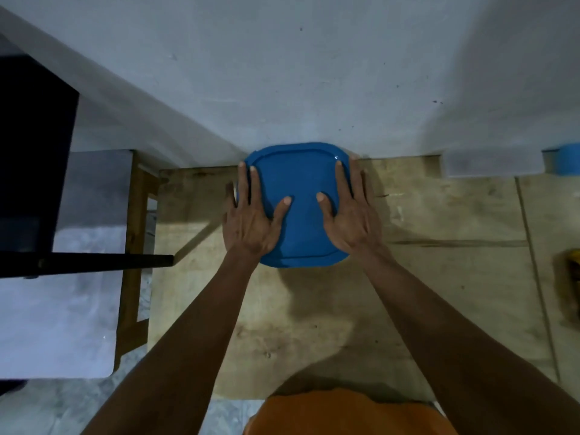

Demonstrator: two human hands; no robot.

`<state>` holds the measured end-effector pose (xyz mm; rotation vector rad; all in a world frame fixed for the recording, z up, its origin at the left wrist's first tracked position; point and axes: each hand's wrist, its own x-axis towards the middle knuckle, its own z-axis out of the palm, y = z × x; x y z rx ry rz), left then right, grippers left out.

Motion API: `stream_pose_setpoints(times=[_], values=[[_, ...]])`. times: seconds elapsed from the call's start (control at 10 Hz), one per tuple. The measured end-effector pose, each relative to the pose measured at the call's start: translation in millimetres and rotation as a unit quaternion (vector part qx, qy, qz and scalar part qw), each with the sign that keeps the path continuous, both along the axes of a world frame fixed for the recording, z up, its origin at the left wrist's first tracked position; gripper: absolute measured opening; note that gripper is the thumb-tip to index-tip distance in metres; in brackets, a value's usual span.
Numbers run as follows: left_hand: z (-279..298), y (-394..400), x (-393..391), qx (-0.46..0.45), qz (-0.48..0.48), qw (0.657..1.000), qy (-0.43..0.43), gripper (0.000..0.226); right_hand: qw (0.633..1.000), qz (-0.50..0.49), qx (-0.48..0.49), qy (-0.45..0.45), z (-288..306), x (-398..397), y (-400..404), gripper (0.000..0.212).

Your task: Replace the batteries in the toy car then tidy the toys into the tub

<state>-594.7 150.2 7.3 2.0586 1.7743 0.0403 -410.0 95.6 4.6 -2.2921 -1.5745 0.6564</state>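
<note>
- Centre frame: our left hand (251, 227) and right hand (351, 221) lie flat, fingers spread, on the blue lid (301, 183).
- Judged: closing the tub, final tidying; next, press the edges evenly.

hands x2 (251, 229) (353, 226) | blue lid x1 (301, 180) | wood table x1 (439, 215)

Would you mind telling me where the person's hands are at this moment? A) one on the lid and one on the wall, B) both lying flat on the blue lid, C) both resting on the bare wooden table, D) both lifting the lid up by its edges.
B: the left hand and right hand both lie palm-down, fingers spread, on the blue lid.
</note>
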Motion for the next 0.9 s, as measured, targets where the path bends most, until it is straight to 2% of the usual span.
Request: stream_pose_setpoints(times=[0.2, 0.5, 0.6, 0.7, 0.8, 0.9], values=[[-2.5, 2.2, 1.8, -0.017, 0.009, 0.999, 0.033, 0.097, 0.999, -0.008, 0.017, -0.034, -7.6, -2.8, 1.6, 0.071], [8.6, 11.7, 2.4, -0.072, 0.0, 0.997, 0.031, 0.105, 0.999, 0.018, -0.027, -0.012, 2.8, 2.0, 4.7, 0.077], [16.2, 14.2, 6.1, -0.095, 0.006, 0.994, 0.055, 0.107, 0.999, 0.026, -0.04, -0.013, 5.7, 1.9, 6.4, 0.079], [27.8, 12.3, 13.1, -0.091, 0.016, 0.992, 0.088, 0.103, 0.997, 0.037, -0.07, 0.0, 9.8, 5.3, 7.3, 0.081], [36.1, -1.4, 21.1, -0.031, 0.007, 0.994, 0.109, 0.085, 0.997, 0.026, -0.077, -0.002, 18.5, 4.4, 1.3, 0.077], [43.6, -20.1, 28.6, -0.01, 0.014, 0.998, 0.057, 0.074, 0.999, -0.015, -0.043, 0.03, 36.0, -4.5, -15.3, 0.069]])
